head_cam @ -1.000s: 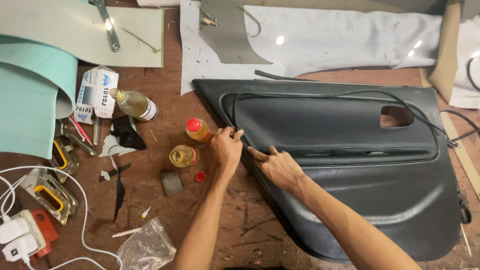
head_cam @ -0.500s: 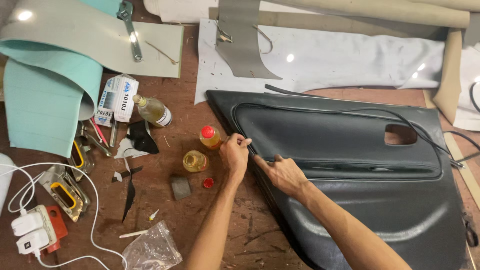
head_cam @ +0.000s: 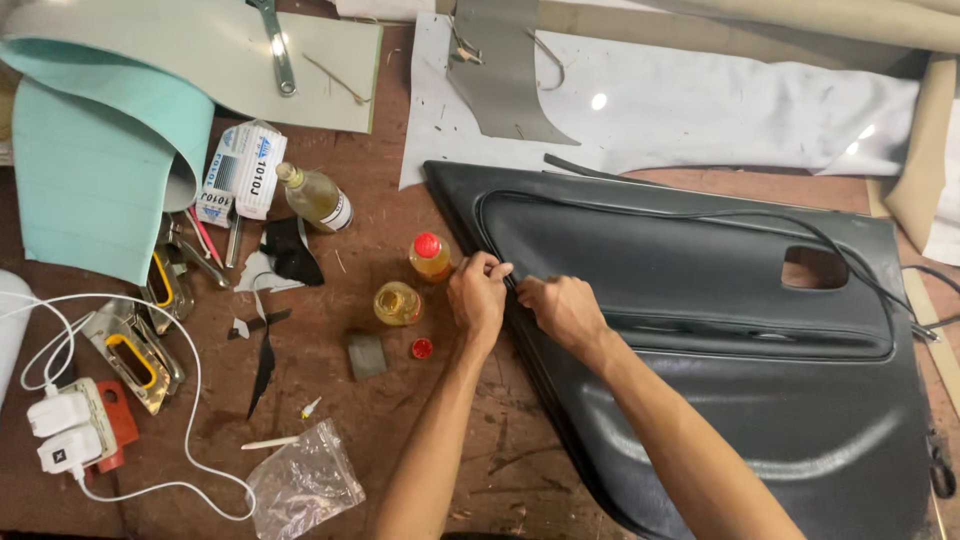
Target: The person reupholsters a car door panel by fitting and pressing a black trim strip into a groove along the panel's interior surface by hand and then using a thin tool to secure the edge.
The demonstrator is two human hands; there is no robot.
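Both hands' grip is pinched shut on the black trim cord (head_cam: 515,285): left hand (head_cam: 478,295) and right hand (head_cam: 560,308) press it along the door panel (head_cam: 700,400), frame centre, steadying its edge.

Two hands at work, left hand (head_cam: 478,293) and right hand (head_cam: 562,308), on one black door panel (head_cam: 720,350). Three bottles: a capped bottle (head_cam: 430,257), an open bottle (head_cam: 397,303), a tipped bottle (head_cam: 316,197). One loose red cap (head_cam: 422,348). Two yellow staplers (head_cam: 135,352) (head_cam: 165,285). One plastic bag (head_cam: 303,484).

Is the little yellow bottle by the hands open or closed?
Open: the yellow bottle has no lid, and a red cap lies beside it.
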